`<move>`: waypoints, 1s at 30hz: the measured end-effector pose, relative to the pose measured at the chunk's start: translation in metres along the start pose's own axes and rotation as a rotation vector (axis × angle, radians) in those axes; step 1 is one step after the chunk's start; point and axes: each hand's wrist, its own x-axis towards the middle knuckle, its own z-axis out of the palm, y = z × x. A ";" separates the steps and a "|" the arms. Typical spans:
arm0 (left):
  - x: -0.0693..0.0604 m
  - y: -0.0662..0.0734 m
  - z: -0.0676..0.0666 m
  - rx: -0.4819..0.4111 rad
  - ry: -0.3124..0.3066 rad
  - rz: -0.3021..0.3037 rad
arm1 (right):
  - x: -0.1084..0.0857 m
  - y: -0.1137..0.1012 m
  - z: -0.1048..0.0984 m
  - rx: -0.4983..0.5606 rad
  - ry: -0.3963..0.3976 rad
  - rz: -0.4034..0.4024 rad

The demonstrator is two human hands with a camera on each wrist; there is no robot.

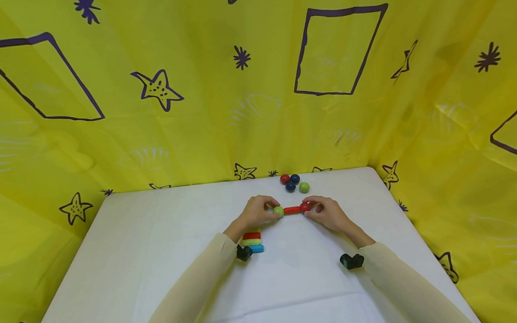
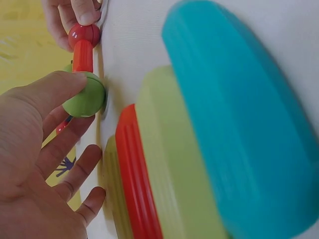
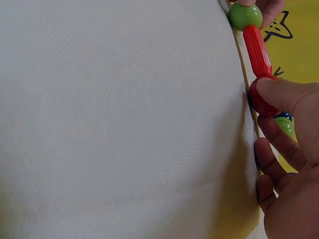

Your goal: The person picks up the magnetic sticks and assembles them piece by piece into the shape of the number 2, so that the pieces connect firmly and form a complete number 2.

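A red ribbed rod (image 1: 292, 210) joins a green ball (image 1: 279, 211) at its left end to a red ball (image 1: 304, 207) at its right end. My left hand (image 1: 259, 210) pinches the green ball between thumb and fingers. On the other side, my right hand (image 1: 327, 213) grips the red ball the same way. In the left wrist view the thumb lies across the green ball (image 2: 85, 97), while the other fingers spread loosely. The right wrist view has the thumb pressed on the red ball (image 3: 262, 97), with the rod (image 3: 257, 51) touching both balls.
Beside my left wrist lies a row of coloured rods, among them a red rod (image 1: 251, 236) and a blue rod (image 1: 256, 249). Loose balls, including a red ball (image 1: 285, 179) and a green ball (image 1: 304, 187), sit near the white table's (image 1: 159, 250) back edge. A yellow curtain (image 1: 197, 135) hangs behind.
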 end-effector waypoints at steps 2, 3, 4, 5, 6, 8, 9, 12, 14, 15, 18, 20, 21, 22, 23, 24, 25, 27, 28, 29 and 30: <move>-0.001 0.000 -0.001 -0.002 0.004 -0.005 | 0.001 -0.001 0.000 -0.001 -0.001 0.001; -0.001 -0.001 -0.001 -0.002 0.007 -0.004 | 0.001 -0.001 0.000 -0.001 0.000 0.000; -0.001 -0.001 -0.001 -0.001 0.008 -0.002 | 0.001 -0.001 0.001 -0.003 0.000 -0.002; -0.001 -0.001 -0.002 -0.001 0.010 0.000 | 0.002 -0.001 0.001 -0.001 0.003 -0.004; -0.001 -0.002 -0.002 0.000 0.011 0.001 | 0.002 -0.001 0.001 0.002 0.006 -0.008; -0.002 -0.003 -0.003 -0.001 0.012 0.005 | 0.002 -0.001 0.003 0.007 0.016 -0.016; -0.003 -0.004 -0.004 0.000 0.013 0.010 | 0.002 -0.001 0.004 0.010 0.022 -0.020; -0.006 -0.008 -0.006 0.005 0.022 0.024 | 0.003 -0.003 0.007 0.018 0.034 -0.036; -0.007 -0.011 -0.007 0.013 0.030 0.032 | 0.004 -0.005 0.010 0.018 0.036 -0.049; -0.009 -0.012 -0.008 0.014 0.034 0.036 | 0.005 -0.007 0.011 0.021 0.036 -0.051; -0.011 -0.018 -0.011 0.020 0.043 0.039 | 0.007 -0.012 0.015 0.024 0.027 -0.055; -0.013 -0.022 -0.013 0.019 0.049 0.041 | 0.009 -0.016 0.017 0.028 0.022 -0.052; -0.014 -0.023 -0.015 0.016 0.053 0.042 | 0.009 -0.017 0.019 0.033 0.021 -0.052; -0.015 -0.025 -0.016 0.018 0.059 0.041 | 0.010 -0.019 0.021 0.035 0.021 -0.054; -0.017 -0.027 -0.018 0.015 0.066 0.041 | 0.012 -0.020 0.023 0.039 0.022 -0.058; -0.019 -0.028 -0.019 0.011 0.074 0.043 | 0.013 -0.021 0.025 0.043 0.025 -0.064; -0.020 -0.029 -0.021 0.009 0.083 0.044 | 0.015 -0.022 0.027 0.045 0.028 -0.073; -0.023 -0.032 -0.024 0.006 0.102 0.049 | 0.018 -0.024 0.031 0.052 0.037 -0.086; -0.025 -0.033 -0.025 0.007 0.111 0.050 | 0.020 -0.025 0.033 0.054 0.038 -0.091; -0.026 -0.035 -0.027 0.005 0.119 0.052 | 0.022 -0.026 0.035 0.056 0.040 -0.090; -0.027 -0.037 -0.028 0.005 0.127 0.053 | 0.023 -0.028 0.037 0.060 0.041 -0.085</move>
